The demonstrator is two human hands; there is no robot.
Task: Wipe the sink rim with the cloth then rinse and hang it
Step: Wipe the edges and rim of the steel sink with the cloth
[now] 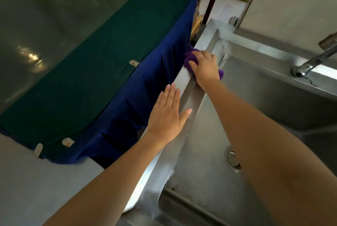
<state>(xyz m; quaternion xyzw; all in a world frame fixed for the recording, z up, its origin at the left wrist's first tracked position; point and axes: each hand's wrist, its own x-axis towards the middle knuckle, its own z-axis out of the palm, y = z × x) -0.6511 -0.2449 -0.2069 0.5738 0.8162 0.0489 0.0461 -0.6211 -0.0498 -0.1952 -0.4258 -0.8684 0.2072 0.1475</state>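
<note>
Head view, cloth: a purple cloth (189, 59) lies bunched on the left rim of the sink (195, 96), in the upper middle of the frame, mostly covered by the right hand; a purple edge also shows at the hand's right side, toward the basin.
Head view, right hand: the right hand (205, 68) presses down on the cloth with fingers curled over it, gripping it against the rim; the forearm reaches in from the lower right, crossing over the basin.
Head view, left hand: the left hand (167, 116) lies flat and open just below the right one in the frame, palm down on the outer edge of the same rim, thumb spread onto the steel, holding nothing.
Head view, key relation: the rim's long axis runs diagonally from the lower middle of the frame up to the far corner at upper middle. The cloth sits toward the upper end, with a short stretch of rim above it and a long stretch below, where the left hand rests.
Head view, surroundings: the tap (310, 65) stands at right, well apart from the cloth; the drain (232, 160) is in the basin at lower right; a blue fabric (155, 79) hangs beside the rim at left.
Judgement: the wiping step seems under way; rinsing and hanging are not yet done. A stroke down the rim would meet the left hand unless it lifts.
</note>
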